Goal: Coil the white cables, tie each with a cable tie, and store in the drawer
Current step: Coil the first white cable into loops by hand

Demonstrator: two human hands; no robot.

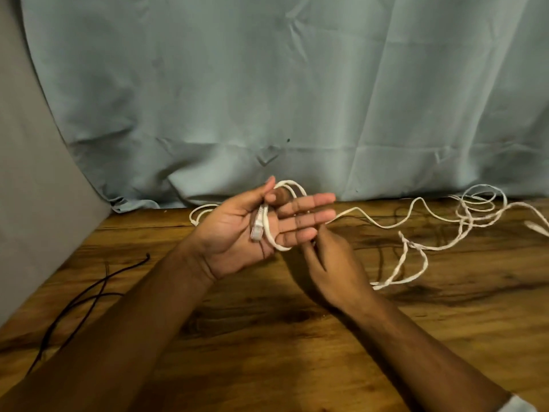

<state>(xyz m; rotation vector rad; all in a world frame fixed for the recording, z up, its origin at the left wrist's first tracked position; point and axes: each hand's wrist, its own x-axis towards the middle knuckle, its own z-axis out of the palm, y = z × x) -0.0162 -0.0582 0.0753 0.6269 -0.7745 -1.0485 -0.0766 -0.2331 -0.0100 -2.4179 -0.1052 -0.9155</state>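
Note:
My left hand (237, 233) is palm up over the wooden table (267, 337), fingers straight. Its thumb presses the plug end (257, 230) of a white cable (386, 226) against the palm, and one loop of the cable goes round the fingers. My right hand (329, 263) reaches up under those fingers and pinches the cable where it leaves the loop; its fingertips are partly hidden. From there the cable trails right into a loose tangle (475, 209). Another white cable piece (202, 211) lies behind my left hand.
Thin black cords (89, 292) lie on the table at the left. A loose white plug (534, 228) rests near the right edge. A blue-grey cloth (297, 99) hangs along the back of the table, with a grey panel (29, 173) at the left.

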